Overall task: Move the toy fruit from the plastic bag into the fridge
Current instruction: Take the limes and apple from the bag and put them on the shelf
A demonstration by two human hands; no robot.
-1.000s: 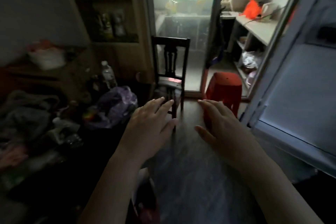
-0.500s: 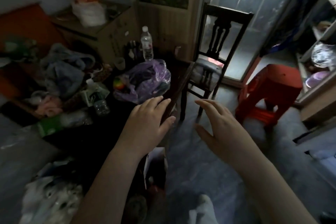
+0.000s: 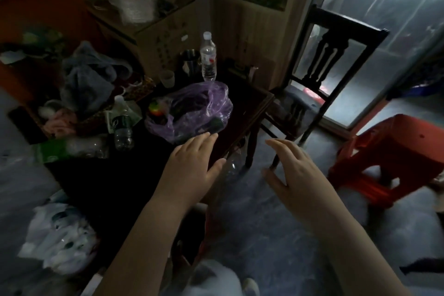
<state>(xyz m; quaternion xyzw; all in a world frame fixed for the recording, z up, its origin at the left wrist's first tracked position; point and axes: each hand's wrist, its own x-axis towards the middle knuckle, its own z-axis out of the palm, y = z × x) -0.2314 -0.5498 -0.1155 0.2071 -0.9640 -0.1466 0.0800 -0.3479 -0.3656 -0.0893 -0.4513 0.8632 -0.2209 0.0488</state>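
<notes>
A crumpled purple plastic bag (image 3: 192, 110) lies on the dark wooden table (image 3: 249, 103), near its right corner. A toy fruit (image 3: 155, 108) with red, yellow and green bands shows at the bag's left opening; dark shapes fill the rest of the bag. My left hand (image 3: 192, 166) hovers just in front of the bag, palm down, fingers spread, holding nothing. My right hand (image 3: 295, 170) is off the table's right edge over the floor, fingers apart and empty. The fridge is out of view.
A water bottle (image 3: 208, 57), a metal cup (image 3: 189, 60) and a small white cup (image 3: 167, 78) stand behind the bag. Clothes and a second bottle (image 3: 122, 125) clutter the table's left. A dark chair (image 3: 319, 79) and a red stool (image 3: 394, 151) stand to the right.
The view has swung left and down from the fridge door and doorway to the table. The bag now sits closer, and both open hands have come nearer to it.
</notes>
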